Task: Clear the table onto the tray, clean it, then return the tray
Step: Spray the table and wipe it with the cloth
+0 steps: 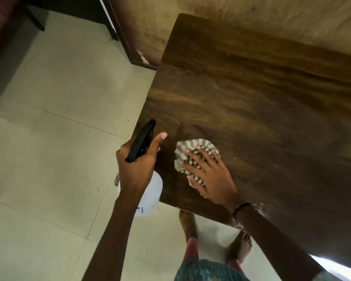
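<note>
A dark wooden table (251,94) fills the right of the head view, its top bare of dishes. My right hand (209,175) lies flat with spread fingers on a striped grey-and-white cloth (193,147), pressing it on the table near the front left corner. My left hand (138,165) grips a spray bottle by its black trigger head (140,140); the white bottle body (150,193) hangs below the hand, just off the table's left edge. No tray is in view.
Pale floor tiles (55,138) spread to the left of the table. A wall (231,15) runs behind it, with dark furniture legs (37,21) at the top left. My bare feet (239,248) stand at the table's front edge.
</note>
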`<state>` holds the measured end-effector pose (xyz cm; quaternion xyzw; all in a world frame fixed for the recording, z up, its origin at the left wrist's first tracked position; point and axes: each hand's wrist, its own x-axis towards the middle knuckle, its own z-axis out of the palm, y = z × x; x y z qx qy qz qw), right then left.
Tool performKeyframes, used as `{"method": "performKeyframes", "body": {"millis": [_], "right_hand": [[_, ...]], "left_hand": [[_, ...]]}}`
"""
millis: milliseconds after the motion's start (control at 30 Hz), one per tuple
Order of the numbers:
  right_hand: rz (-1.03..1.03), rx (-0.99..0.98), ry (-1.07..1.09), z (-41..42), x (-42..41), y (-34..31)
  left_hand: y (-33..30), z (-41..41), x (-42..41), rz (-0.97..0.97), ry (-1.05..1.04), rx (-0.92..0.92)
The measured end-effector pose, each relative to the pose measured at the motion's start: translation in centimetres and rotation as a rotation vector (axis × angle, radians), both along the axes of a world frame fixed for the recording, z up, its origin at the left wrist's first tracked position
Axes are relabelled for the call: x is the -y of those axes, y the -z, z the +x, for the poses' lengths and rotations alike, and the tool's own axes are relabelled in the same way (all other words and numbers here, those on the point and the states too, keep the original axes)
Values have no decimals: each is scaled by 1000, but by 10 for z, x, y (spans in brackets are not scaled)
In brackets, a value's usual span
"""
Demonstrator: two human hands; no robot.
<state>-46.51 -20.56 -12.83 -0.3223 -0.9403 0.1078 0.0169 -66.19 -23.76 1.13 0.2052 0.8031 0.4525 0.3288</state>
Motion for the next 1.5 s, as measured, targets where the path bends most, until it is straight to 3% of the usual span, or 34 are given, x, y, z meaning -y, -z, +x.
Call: {"method": "performKeyframes", "body": {"millis": [233, 333, 433, 567, 867, 1000, 1300, 1500], "right_hand": [[-37, -51, 613, -15, -51, -4], [-49, -64, 770, -33, -59, -2], [-47, -43, 741, -31, -55, -1], [-31, -11, 628, -15, -44, -2], [-80, -46, 687, -37, -32, -2], [-109, -67, 714, -49, -25, -5], [-189, -85, 748, -87, -9, -12], [-231, -115, 768, -101, -5, -12]], "left_hand": [[-3, 15, -25, 210, 99, -96], [2, 23, -43, 343, 125, -172], [10, 33, -58, 396, 151, -164], [21, 45, -70, 420, 251, -288], [28, 44, -67, 450, 309, -370], [26, 36, -64, 427, 378, -292], [29, 1, -64, 441, 405, -383], [31, -11, -67, 282, 411, -287]]}}
